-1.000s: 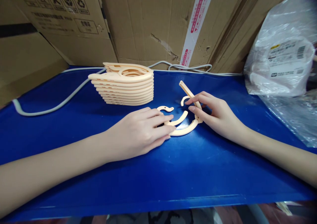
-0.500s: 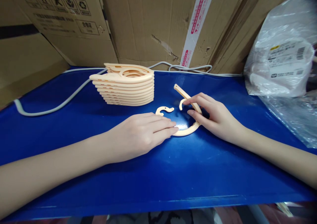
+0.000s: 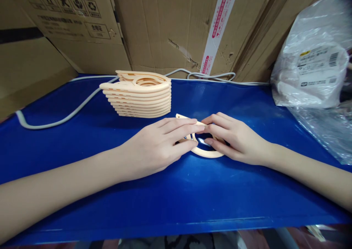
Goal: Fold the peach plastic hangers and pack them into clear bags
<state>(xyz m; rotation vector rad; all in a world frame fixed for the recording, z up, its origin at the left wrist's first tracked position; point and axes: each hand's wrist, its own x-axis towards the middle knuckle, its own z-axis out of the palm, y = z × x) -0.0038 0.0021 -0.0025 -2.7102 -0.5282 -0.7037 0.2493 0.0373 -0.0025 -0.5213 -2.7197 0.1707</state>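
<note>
A cream plastic folding hanger (image 3: 206, 153) lies on the blue tabletop, held between my two hands. My left hand (image 3: 165, 141) grips its left side, fingers across the upper arm and thumb near the inner curve. My right hand (image 3: 233, 137) is closed around the right side, its fingertips almost meeting those of the left. One arm's tip with a small hole sticks out beyond my left fingers. The hook and most of the middle are hidden under my fingers. Behind my left hand stands a neat stack of folded cream hangers (image 3: 140, 98).
Cardboard boxes (image 3: 170, 29) wall off the back and left of the table (image 3: 176, 197). A pale cable (image 3: 60, 122) runs along the rear and left. Clear plastic packaging with a labelled white bag (image 3: 313, 69) sits at the right.
The hanger's raised arm has swung down and left over the curved part. My right hand moved slightly down and left with it, and the left fingers now lie over the arm.
</note>
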